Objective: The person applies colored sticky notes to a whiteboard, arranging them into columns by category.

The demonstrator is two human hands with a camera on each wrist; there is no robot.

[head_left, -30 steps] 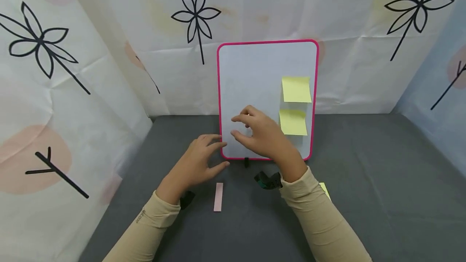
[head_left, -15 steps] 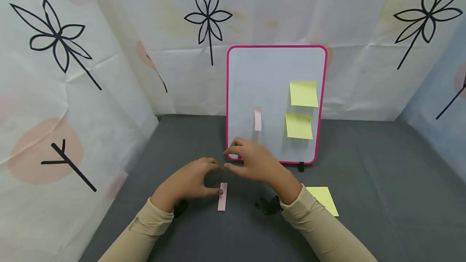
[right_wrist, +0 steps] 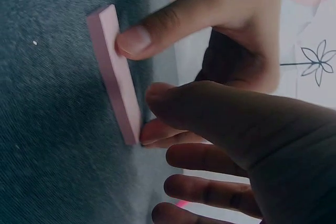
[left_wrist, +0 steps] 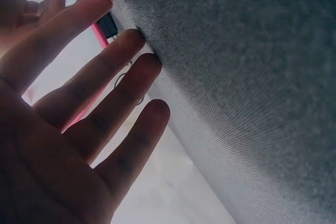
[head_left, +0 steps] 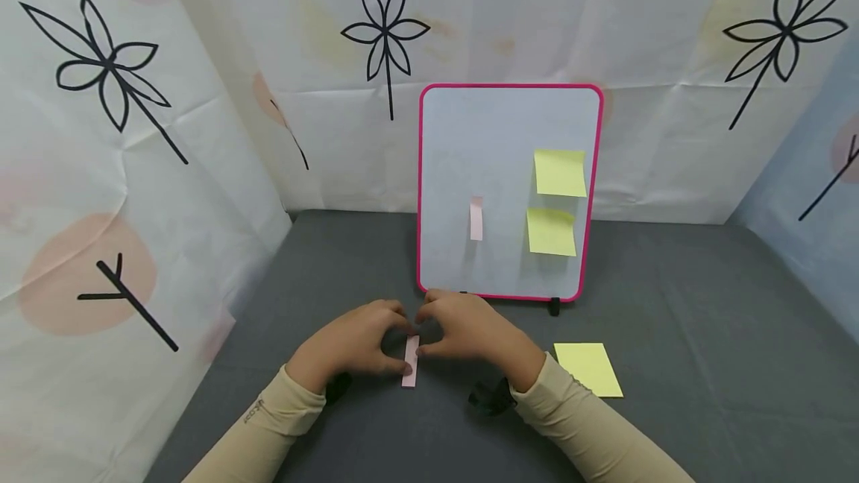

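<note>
A pink sticky-strip pad [right_wrist: 115,80], a narrow thick block, lies flat on the dark cloth in front of me. My left hand [head_left: 356,341] touches it, thumb pressing its top toward the near end and index fingertip at the far end. The other left fingers [left_wrist: 126,82] stretch out straight in the left wrist view, tips down at the cloth. My right hand [head_left: 479,334] is on the pad's right, thumb tip close beside the strip. Below that thumb, the right fingers [right_wrist: 207,190] are extended with nothing between them.
Behind the hands stands a pink-framed whiteboard [head_left: 496,118] on black feet. It bears one pink strip [head_left: 476,219] and two yellow sticky notes [head_left: 560,173]. A yellow sticky pad [head_left: 590,370] lies by my right forearm. Patterned cloth walls [head_left: 288,58] enclose the table.
Both hands came back from the whiteboard to the pink pad; the right hand moved down beside it. The pink strip on the board came into view. The head view shifted slightly.
</note>
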